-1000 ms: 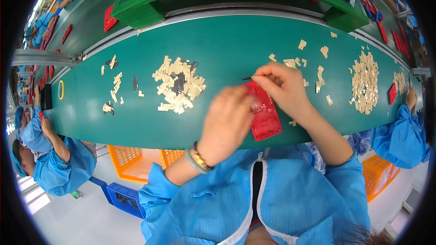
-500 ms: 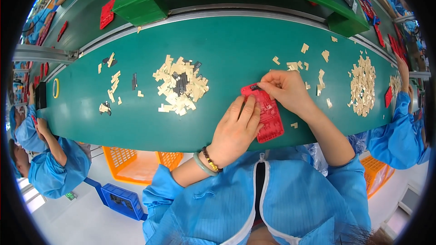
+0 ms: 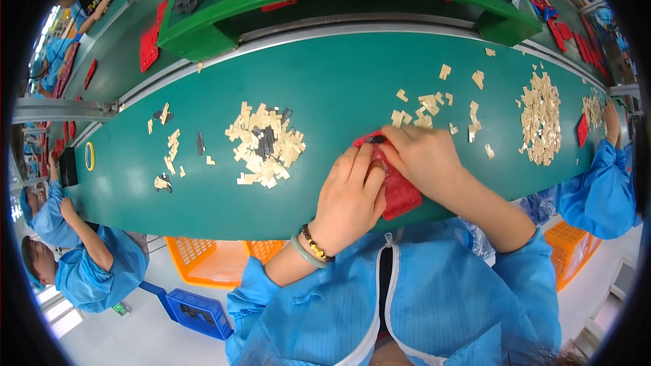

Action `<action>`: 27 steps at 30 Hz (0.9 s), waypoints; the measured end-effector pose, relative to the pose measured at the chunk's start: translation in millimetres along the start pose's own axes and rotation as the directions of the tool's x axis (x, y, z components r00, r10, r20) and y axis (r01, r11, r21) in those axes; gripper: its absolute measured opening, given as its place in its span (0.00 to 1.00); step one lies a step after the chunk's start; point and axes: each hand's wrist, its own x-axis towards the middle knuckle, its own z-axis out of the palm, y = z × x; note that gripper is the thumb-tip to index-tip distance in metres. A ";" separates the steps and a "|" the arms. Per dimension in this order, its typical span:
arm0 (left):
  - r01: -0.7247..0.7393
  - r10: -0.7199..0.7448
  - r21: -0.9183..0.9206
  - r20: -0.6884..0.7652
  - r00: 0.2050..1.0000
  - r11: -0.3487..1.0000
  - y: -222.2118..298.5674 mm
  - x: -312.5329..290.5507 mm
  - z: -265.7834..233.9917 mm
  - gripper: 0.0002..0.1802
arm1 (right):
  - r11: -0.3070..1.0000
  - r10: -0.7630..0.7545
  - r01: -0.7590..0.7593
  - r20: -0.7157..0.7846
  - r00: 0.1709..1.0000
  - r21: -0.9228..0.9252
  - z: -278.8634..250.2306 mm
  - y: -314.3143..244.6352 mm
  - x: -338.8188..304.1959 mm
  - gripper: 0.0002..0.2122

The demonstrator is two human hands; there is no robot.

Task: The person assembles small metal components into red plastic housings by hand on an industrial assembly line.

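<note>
One flat, red plastic case (image 3: 401, 199) on smooth green desk (image 3: 339, 88) | looks light, stiff; hold long sides | left hand (image 3: 349, 190) half-curled, holding left side | right hand (image 3: 422, 159) bent at thin black strip (image 3: 374, 139), can't tell grip

Hands (image 3: 349, 193) (image 3: 427, 159) close together, fingers (image 3: 344, 163) bent, forearms (image 3: 485, 213) converging

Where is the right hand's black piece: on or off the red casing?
On: the black piece overlaps the far end of the red casing. Whether pressed in, cannot tell.
</note>
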 end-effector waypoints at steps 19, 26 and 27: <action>0.005 0.005 0.332 -0.029 1.000 0.943 2.8 19.5 16.1 0.28 | 0.885 -0.459 0.448 0.079 0.885 0.127 -15.2 8.9 -64.4 0.15; -0.063 0.025 0.581 0.074 0.997 0.811 13.1 19.0 17.9 0.28 | 0.903 -0.391 0.371 0.056 0.919 0.219 -13.0 6.4 -70.6 0.13; -0.084 0.051 0.585 0.073 0.996 0.806 14.5 18.7 18.5 0.28 | 0.904 -0.390 0.369 0.060 0.919 0.216 -14.3 6.0 -69.3 0.13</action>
